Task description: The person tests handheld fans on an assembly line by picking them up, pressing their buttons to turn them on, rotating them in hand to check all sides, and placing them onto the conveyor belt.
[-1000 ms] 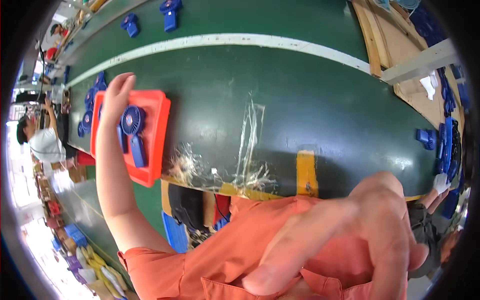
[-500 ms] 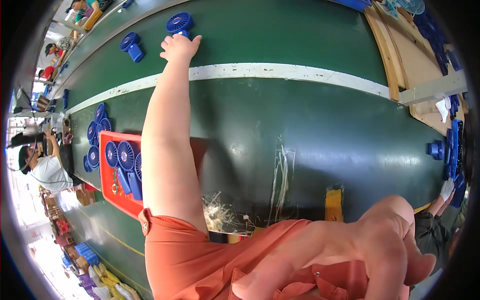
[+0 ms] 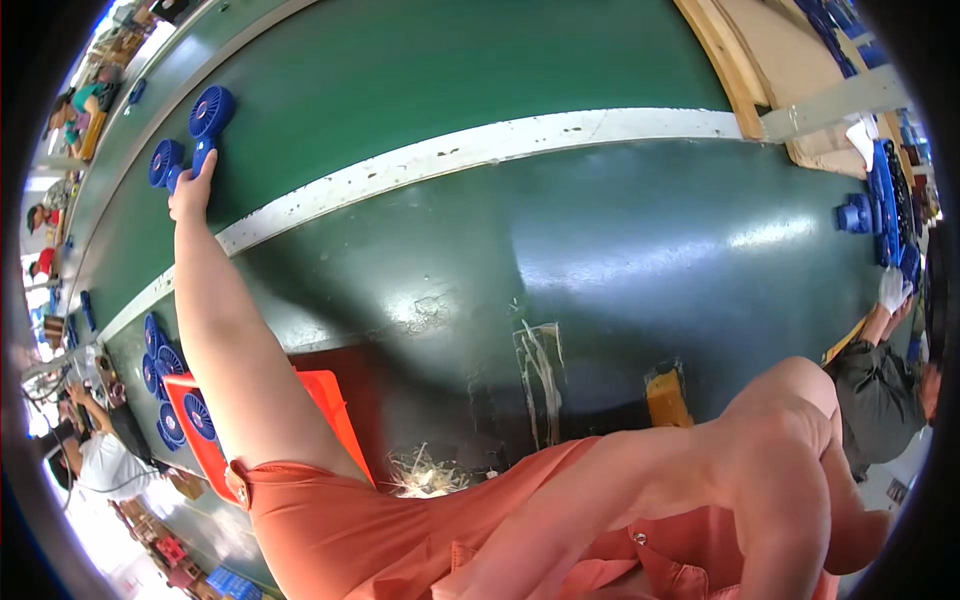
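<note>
At the upper left, on the green surface beyond the white strip, my left hand (image 3: 190, 190) is closed round the handle of a blue handheld fan (image 3: 211, 112), its round head pointing away from me. A second blue handheld fan (image 3: 165, 161) lies right beside it, its lower handle partly hidden at my fingers. Whether the hand grips this one too I cannot tell. My right hand (image 3: 780, 460) looms large at the lower right, close to my orange clothing. Its thumb and bent fingers are apart, with nothing visible in them; some fingertips are out of view.
An orange-red bin (image 3: 345, 425) with a blue fan (image 3: 199, 414) stands under my left forearm. More blue fans (image 3: 168, 362) lie beyond it. A white strip (image 3: 450, 150) crosses the green table. Wooden boards (image 3: 725, 65) stand at the far right, near a co-worker's gloved hand (image 3: 892, 288).
My left hand has reached further left and closed on a fan handle, bringing the two fans close together. The whole view has shifted and turned. My right hand stays near my body.
</note>
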### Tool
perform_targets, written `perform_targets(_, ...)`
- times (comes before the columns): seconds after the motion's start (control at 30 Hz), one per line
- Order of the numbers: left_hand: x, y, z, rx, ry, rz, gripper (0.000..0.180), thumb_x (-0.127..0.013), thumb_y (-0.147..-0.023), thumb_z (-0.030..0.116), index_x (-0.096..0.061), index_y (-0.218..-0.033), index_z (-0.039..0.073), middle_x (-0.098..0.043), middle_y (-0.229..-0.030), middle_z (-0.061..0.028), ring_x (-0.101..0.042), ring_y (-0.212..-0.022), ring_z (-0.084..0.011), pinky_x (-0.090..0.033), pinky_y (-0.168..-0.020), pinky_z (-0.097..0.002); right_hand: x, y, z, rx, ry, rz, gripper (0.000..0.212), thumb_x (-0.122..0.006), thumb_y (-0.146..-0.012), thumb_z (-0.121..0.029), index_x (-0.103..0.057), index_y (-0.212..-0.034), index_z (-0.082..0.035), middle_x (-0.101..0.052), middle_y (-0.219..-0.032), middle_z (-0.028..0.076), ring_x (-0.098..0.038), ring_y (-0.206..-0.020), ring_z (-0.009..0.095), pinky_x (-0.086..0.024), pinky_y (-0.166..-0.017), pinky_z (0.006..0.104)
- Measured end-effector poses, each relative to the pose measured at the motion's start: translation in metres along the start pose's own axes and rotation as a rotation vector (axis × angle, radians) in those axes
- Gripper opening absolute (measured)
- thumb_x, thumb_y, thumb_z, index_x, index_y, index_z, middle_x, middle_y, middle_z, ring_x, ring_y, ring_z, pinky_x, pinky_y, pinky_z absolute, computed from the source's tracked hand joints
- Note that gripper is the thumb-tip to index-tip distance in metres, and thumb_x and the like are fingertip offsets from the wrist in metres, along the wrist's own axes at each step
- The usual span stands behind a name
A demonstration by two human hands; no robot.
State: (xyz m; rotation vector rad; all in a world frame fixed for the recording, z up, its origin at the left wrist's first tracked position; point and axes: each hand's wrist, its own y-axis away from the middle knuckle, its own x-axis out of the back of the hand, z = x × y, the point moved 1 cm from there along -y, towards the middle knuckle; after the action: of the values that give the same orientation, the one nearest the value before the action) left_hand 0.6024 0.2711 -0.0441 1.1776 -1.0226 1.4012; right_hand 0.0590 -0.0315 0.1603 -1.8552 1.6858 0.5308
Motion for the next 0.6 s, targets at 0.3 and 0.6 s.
perform_targets(0.3,0.040,0.097,0.060,-0.354,0.016,-0.123,0.087,-0.059,-0.057,0.076,-0.063,-0.105,0.003,-0.065,-0.099,-0.0146,-0.062,-0.096,-0.0263,-0.044,-0.086,-0.0337,-0.013,0.037,-0.035,0.211,0.042,0.006,0.031,-0.058,-0.085,-0.010,-0.061,-0.055,-0.001,-0.053,-0.097,0.015,-0.061,-0.073,0.026,-0.050,-0.066,0.0357)
perform_targets(0.6,0.083,0.361,0.123,-1.055,0.339,-0.026,0.056,-0.078,-0.052,0.049,-0.062,-0.083,0.005,-0.052,-0.097,-0.0278,-0.052,-0.093,-0.0398,-0.046,-0.082,-0.0443,-0.016,0.104,-0.074,0.623,-0.058,-0.444,0.007,-0.057,-0.074,0.004,-0.060,-0.068,0.002,-0.054,-0.085,0.015,-0.063,-0.072,0.028,-0.052,-0.057,0.0371)
